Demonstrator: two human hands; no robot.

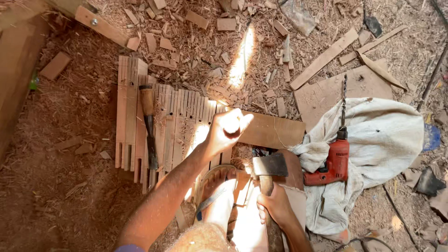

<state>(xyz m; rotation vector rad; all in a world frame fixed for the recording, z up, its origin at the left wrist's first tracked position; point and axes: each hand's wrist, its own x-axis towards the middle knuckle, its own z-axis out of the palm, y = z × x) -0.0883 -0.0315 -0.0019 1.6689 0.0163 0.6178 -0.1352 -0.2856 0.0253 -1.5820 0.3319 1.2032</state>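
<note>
My left hand (227, 132) is closed in a fist around something thin held upright over a flat wooden board (270, 130); what it grips is hidden by the fingers. My right hand (275, 205) grips the wooden handle of a hammer-like tool with a dark metal head (269, 165), held low just right of my sandalled foot (219, 191). A row of slotted wooden slats (163, 126) lies side by side on the ground to the left of my left hand. A chisel with a wooden handle (148, 121) rests across those slats.
A red power drill (337, 158) with a long bit lies on a crumpled pale cloth (382, 140) at right. Wood shavings, offcuts and strips cover the ground. A flat board (326, 88) lies behind the cloth. A timber beam (18, 70) runs along the left.
</note>
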